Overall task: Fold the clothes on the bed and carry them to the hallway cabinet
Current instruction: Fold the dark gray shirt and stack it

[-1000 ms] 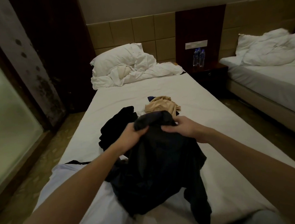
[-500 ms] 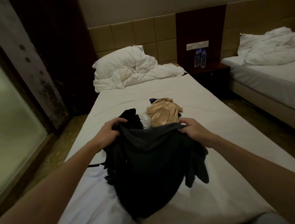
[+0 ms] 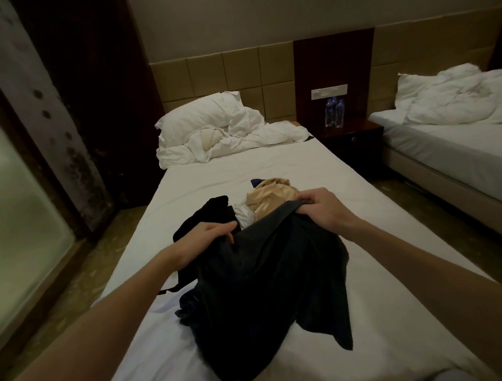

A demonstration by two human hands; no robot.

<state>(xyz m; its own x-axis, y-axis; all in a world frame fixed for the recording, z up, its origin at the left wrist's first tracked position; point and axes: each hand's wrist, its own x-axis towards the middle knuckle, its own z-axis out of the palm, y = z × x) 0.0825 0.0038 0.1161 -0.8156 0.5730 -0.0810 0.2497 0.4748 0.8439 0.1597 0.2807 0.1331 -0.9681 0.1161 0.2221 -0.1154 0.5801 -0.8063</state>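
Observation:
A large black garment (image 3: pixel 269 282) hangs crumpled over the white bed (image 3: pixel 318 182), held up by its top edge. My left hand (image 3: pixel 208 238) grips that edge at the left and my right hand (image 3: pixel 320 206) grips it higher at the right. Behind the garment lie a beige garment (image 3: pixel 271 193), a bit of white cloth (image 3: pixel 242 215) and another black piece (image 3: pixel 206 215). A dark blue scrap (image 3: pixel 256 182) peeks out behind the beige one.
A white pillow and rumpled duvet (image 3: pixel 215 130) lie at the bed's head. A dark nightstand (image 3: pixel 350 137) with two water bottles (image 3: pixel 334 113) stands to the right, then a second bed (image 3: pixel 462 146). A frosted glass wall (image 3: pixel 8 209) runs along the left.
My hands have moved apart along the black garment's top edge, spreading it. The right hand has risen and moved right; the left hand has dropped lower.

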